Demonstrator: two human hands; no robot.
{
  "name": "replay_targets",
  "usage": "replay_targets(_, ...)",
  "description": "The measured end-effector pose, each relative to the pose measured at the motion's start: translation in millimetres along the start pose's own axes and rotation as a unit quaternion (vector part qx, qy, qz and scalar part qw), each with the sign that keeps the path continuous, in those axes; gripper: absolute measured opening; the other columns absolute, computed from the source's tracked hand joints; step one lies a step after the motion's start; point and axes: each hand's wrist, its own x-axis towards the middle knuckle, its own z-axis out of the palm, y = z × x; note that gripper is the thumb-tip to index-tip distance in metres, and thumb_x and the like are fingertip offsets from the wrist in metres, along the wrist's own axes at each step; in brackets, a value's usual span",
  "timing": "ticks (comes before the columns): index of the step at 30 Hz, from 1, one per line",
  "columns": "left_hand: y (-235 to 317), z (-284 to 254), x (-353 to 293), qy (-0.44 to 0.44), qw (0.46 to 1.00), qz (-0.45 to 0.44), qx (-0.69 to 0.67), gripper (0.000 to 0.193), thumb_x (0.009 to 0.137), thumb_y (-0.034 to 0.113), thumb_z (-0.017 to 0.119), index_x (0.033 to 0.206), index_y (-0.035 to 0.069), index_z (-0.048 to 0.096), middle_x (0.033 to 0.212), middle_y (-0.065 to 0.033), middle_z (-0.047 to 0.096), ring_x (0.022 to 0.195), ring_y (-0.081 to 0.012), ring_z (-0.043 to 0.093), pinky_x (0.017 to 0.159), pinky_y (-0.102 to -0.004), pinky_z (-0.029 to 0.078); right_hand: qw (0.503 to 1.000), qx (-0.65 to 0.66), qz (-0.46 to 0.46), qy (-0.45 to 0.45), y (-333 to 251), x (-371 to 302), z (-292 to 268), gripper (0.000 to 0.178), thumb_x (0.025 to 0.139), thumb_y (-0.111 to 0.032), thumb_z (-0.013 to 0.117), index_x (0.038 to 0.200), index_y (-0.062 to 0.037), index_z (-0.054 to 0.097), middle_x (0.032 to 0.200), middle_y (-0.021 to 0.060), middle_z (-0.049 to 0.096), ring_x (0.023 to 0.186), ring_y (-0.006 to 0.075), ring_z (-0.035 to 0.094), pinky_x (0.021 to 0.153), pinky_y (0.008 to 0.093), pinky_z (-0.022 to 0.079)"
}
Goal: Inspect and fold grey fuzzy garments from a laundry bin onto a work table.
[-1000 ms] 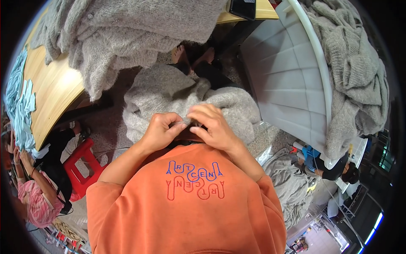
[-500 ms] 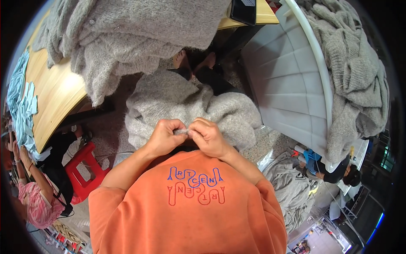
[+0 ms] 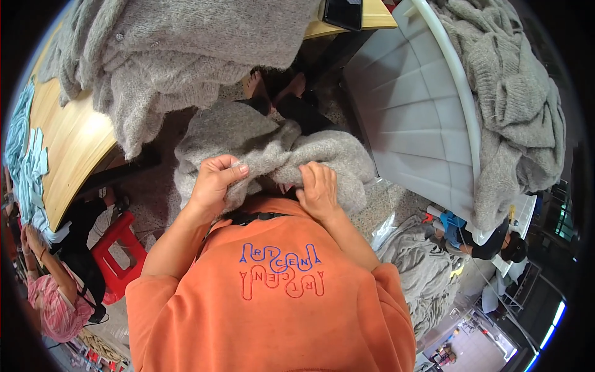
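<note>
A fuzzy grey knit garment [image 3: 334, 149] lies bunched across my lap. My left hand [image 3: 214, 183] pinches its near edge, with the thumb laid over the fabric. To the right, my right hand [image 3: 319, 189] has its fingers curled over the same edge, the thumb tucked below. A stretch of the knit runs between the two hands, which are well apart. What lies under the right fingers is hidden.
Grey knitwear [image 3: 192, 49] piles over a wooden table [image 3: 77, 124], beside light blue cloth [image 3: 34, 167]. A black phone [image 3: 343, 13] lies at the table's corner. Right stands a large grey bin [image 3: 412, 105] heaped with knitwear [image 3: 514, 93]. A red stool [image 3: 118, 257] and co-workers are nearby.
My hands were together at a small pinch of knit near my chest. They have parted, the left going left and the right going right, and both now grip the garment's edge.
</note>
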Motion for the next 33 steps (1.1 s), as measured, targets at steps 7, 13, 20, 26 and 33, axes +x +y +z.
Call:
replay_targets(7, -0.6, -14.0, 3.8, 0.020, 0.999, 0.018, -0.033, 0.004, 0.073, 0.004, 0.059, 0.070, 0.004, 0.056, 0.067, -0.0025, 0.059, 0.056, -0.0068, 0.053, 0.054, -0.0209, 0.043, 0.991, 0.042, -0.064, 0.110, 11.8, -1.5, -4.5, 0.034, 0.060, 0.003, 0.053, 0.095, 0.0022, 0.049, 0.083, 0.0151, 0.055, 0.067, 0.0291, 0.055, 0.057, 0.0351, 0.045)
replay_targets(13, -1.1, -17.5, 9.5, 0.043, 0.995, -0.009, -0.090, 0.003, 0.072, 0.002, 0.058, 0.070, 0.004, 0.056, 0.069, -0.0046, 0.061, 0.058, -0.0096, 0.056, 0.056, -0.0231, 0.046, 0.995, 0.095, -0.016, -0.013, 4.0, -6.1, 0.0, 0.036, 0.069, -0.013, 0.063, 0.100, -0.0009, 0.048, 0.078, 0.0118, 0.059, 0.063, 0.0252, 0.058, 0.049, 0.0339, 0.046)
replay_targets(20, -9.1, -20.5, 7.4, 0.043, 0.996, 0.005, -0.076, 0.006, 0.072, 0.002, 0.057, 0.068, 0.005, 0.055, 0.067, -0.0025, 0.059, 0.057, -0.0078, 0.053, 0.055, -0.0221, 0.043, 0.994, 0.043, 0.036, -0.096, -1.2, -6.8, 4.0, 0.044, 0.060, -0.006, 0.060, 0.101, -0.0014, 0.046, 0.078, 0.0120, 0.055, 0.066, 0.0292, 0.056, 0.052, 0.0367, 0.046)
replay_targets(26, -18.2, -12.6, -9.8, 0.042, 0.998, 0.009, -0.047, 0.006, 0.072, 0.002, 0.059, 0.069, 0.006, 0.055, 0.066, 0.0007, 0.056, 0.057, -0.0049, 0.048, 0.053, -0.0203, 0.039, 0.994, 0.107, 0.015, 0.008, -2.4, -12.7, -3.0, 0.039, 0.055, 0.001, 0.055, 0.094, -0.0018, 0.049, 0.079, 0.0136, 0.054, 0.067, 0.0309, 0.055, 0.056, 0.0368, 0.046)
replay_targets(33, -41.4, -13.4, -76.2, 0.120, 0.966, -0.009, 0.228, 0.007, 0.071, 0.007, 0.060, 0.074, 0.002, 0.056, 0.063, -0.0020, 0.055, 0.057, -0.0077, 0.050, 0.053, -0.0222, 0.041, 0.983, 0.154, -0.048, -0.087, 1.6, -32.7, 15.7, 0.029, 0.062, 0.001, 0.050, 0.089, -0.0051, 0.050, 0.076, 0.0119, 0.053, 0.066, 0.0316, 0.054, 0.055, 0.0394, 0.045)
